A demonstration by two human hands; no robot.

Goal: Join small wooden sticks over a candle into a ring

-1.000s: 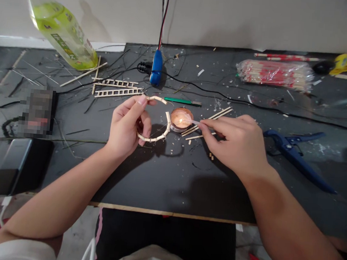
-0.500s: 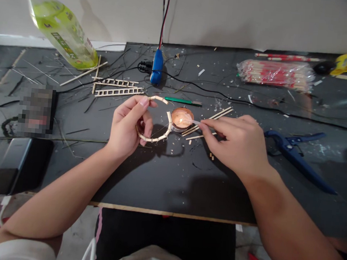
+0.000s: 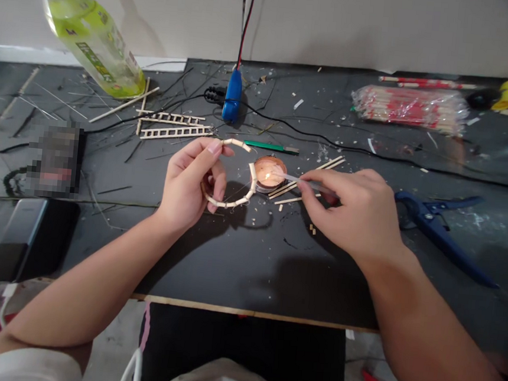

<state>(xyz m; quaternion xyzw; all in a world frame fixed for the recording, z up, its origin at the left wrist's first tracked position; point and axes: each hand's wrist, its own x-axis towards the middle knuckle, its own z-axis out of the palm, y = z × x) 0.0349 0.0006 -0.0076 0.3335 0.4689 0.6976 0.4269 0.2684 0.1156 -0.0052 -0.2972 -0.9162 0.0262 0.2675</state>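
My left hand pinches a ring of short pale wooden segments, which has a gap at its upper right. Between thumb and fingers of my right hand is a thin translucent glue stick. Its tip is over a small round candle tin with a lit flame. The ring is just left of the tin. Thin wooden sticks lie under and beside my right fingers, with small cut bits near them. A green-handled knife lies behind the tin.
Blue cutting pliers lie at right, below bagged sticks. Small wooden ladders, a green-labelled bottle and a blue device on a cable are behind my left hand. A power bank sits at the left edge.
My right hand has shifted slightly right, and more of the glue stick shows across the tin. My left hand and the ring keep nearly the same pose.
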